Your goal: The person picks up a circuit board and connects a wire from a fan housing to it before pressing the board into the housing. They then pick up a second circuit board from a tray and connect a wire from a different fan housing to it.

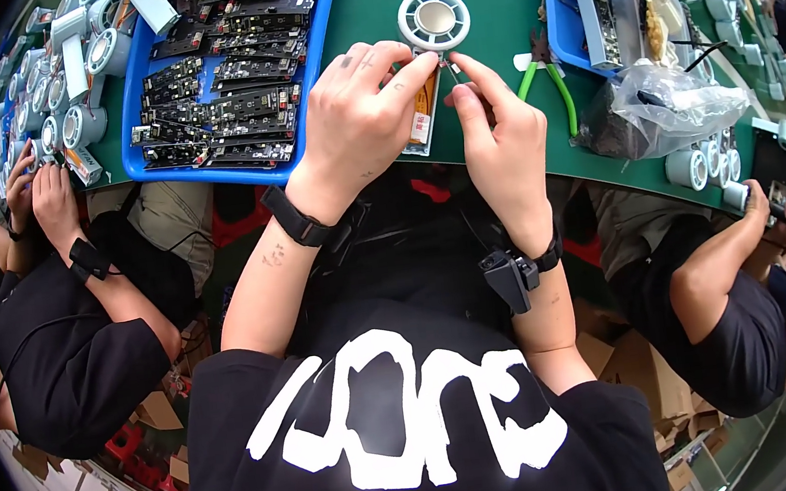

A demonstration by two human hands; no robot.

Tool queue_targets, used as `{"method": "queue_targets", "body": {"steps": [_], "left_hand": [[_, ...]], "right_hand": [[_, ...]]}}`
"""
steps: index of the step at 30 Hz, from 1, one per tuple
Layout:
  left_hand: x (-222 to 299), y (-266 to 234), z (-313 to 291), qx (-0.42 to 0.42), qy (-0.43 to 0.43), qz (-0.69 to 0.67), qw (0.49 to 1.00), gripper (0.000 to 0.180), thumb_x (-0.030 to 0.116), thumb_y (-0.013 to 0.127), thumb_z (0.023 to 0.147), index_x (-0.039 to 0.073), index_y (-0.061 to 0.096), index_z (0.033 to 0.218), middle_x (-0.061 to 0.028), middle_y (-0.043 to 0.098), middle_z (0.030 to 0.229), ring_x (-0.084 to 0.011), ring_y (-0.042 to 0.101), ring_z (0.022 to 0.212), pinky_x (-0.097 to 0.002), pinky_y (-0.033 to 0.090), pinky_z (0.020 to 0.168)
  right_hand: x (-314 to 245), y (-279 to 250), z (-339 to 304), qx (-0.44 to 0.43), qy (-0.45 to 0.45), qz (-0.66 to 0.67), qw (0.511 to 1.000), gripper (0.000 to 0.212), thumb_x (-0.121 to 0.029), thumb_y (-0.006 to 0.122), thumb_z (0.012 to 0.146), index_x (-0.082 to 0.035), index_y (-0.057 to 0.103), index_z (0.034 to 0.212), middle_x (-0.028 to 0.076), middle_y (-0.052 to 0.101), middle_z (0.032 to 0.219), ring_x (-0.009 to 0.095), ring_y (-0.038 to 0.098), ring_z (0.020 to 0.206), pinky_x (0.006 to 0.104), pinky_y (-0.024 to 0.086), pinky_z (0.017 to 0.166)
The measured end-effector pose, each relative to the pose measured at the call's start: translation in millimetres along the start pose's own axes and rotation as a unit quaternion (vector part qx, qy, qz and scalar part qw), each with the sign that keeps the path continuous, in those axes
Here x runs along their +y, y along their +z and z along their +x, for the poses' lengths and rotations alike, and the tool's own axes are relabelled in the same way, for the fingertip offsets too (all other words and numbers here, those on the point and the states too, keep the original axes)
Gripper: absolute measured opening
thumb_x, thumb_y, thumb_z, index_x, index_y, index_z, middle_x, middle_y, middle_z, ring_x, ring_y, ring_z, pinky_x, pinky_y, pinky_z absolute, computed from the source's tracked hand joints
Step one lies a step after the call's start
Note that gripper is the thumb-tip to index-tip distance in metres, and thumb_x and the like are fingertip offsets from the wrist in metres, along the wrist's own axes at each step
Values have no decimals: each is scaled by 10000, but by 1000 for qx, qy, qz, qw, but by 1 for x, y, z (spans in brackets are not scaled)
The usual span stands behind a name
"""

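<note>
- Dozens of pale units (pixel 56 100) crowd the far left, heaped loosely beside a neighbour's hands (pixel 54 199).
- Next, a blue tray (pixel 211 177) of dark circuit boards (pixel 243 76) sits right by the worker; the boards overlap in rows, presumably so single ones lift out easily.
- The left hand (pixel 361 94) arches over the middle, its bent fingers brought to the neck of a white round-headed unit (pixel 434 20), likely to steady it.
- That unit lies on the green bench (pixel 368 6) straight ahead of the worker, grille up, an orange part (pixel 422 101) exposed in its handle, perhaps to leave the insides reachable.
- The right hand (pixel 505 136) comes in opposite, forefinger stretched toward the neck, thumb lower; from where I stand I can't tell whether either hand pinches anything.
- Just beyond lie green-handled pliers (pixel 541 52), grips toward the worker, probably for quick reaching.
- Farther right come another blue tray (pixel 570 31) and a clear bag (pixel 687 105).
- As for writing, bold white lettering (pixel 436 435) crosses the black shirt, and a small sticker (pixel 419 128) shows reddish print.
</note>
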State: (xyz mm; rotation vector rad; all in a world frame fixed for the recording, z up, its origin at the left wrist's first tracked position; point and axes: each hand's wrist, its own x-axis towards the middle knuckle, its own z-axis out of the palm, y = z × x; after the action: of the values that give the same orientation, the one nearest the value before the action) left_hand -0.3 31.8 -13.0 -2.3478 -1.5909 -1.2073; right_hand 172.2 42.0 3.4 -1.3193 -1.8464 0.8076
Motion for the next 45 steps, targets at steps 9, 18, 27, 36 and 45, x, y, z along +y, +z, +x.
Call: {"method": "queue_targets", "body": {"steps": [9, 18, 27, 36, 45], "left_hand": [[0, 3, 0, -32, -57, -16, 998, 321, -73, 626, 775, 51, 730, 1052, -83, 636, 950, -260, 627, 792, -372, 539, 712], [20, 8, -4, -22, -129, -114, 985, 302, -108, 563, 825, -37, 680, 1094, -161, 664, 1016, -309, 683, 952, -372, 574, 827], [32, 16, -21, 78, -341, -385, 854, 443, -154, 447, 824, -87, 636, 1219, -211, 691, 1165, -279, 700, 1076, -358, 590, 932], [30, 16, -24, 93, -287, -376, 876, 427, -144, 470, 805, -88, 642, 1192, -221, 698, 1131, -307, 725, 999, -347, 616, 834], [23, 16, -24, 77, -276, -369, 884, 397, -120, 500, 810, -85, 648, 1176, -232, 702, 1100, -324, 733, 918, -350, 613, 776]], "right_hand": [[-1, 6, 0, 2, -17, -12, 1000, 304, -72, 632, 960, -3, 665, 1254, 149, 728, 843, 175, 673, 694, 298, 528, 650], [-17, 22, -3, 82, -25, -38, 996, 290, -63, 649, 926, 47, 657, 1194, 183, 681, 1062, 288, 680, 888, 369, 538, 769], [-18, 34, -3, 117, -65, -135, 982, 303, -55, 673, 899, 45, 666, 1185, 181, 639, 1088, 335, 637, 967, 401, 522, 814], [-13, 28, -1, 97, -38, -119, 987, 320, -79, 718, 869, -15, 707, 1183, 149, 641, 1005, 315, 634, 917, 398, 511, 777], [-32, 26, 7, 86, -9, -213, 973, 293, -99, 740, 856, -17, 730, 1137, 137, 617, 925, 280, 624, 828, 394, 494, 713]]}}
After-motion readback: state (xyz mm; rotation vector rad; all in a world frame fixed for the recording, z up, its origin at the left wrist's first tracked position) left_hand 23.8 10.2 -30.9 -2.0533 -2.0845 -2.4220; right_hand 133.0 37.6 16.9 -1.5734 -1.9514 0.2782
